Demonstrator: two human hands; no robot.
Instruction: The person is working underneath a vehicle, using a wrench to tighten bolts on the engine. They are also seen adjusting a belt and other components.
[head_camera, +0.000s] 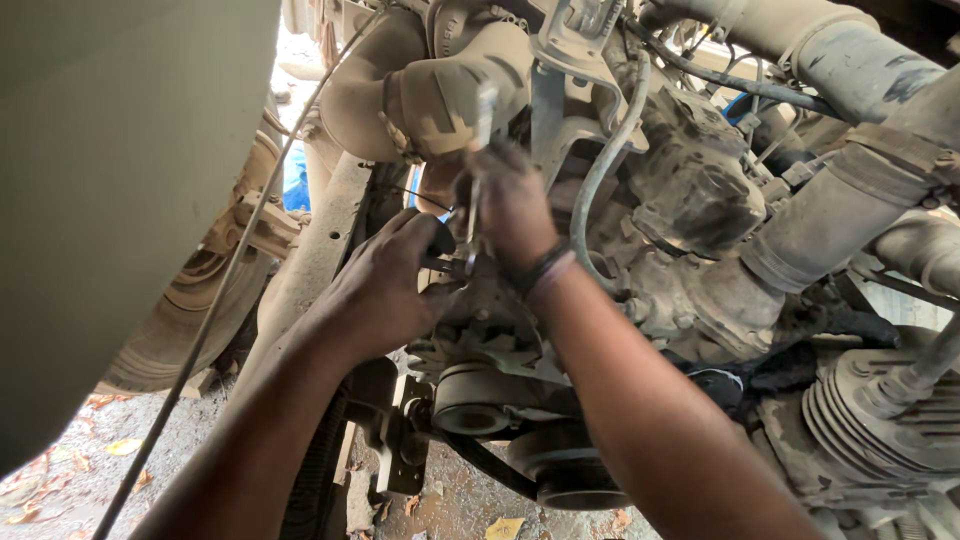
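Two bare hands work a long metal spanner on a dusty, grease-caked engine.

The right hand (512, 205) is closed around the long grey metal spanner (478, 165), which stands nearly upright just above picture centre, its head at 12 o'clock against the tan engine housing (450, 90). The left hand (385, 285), at 8 o'clock from the right, is curled with its fingertips on the spanner's lower end; whether it grips is unclear. A grooved metal belt pulley (472, 400) sits at 6 o'clock below both hands, and a pale braided hose (600, 170) curves at 3 o'clock.
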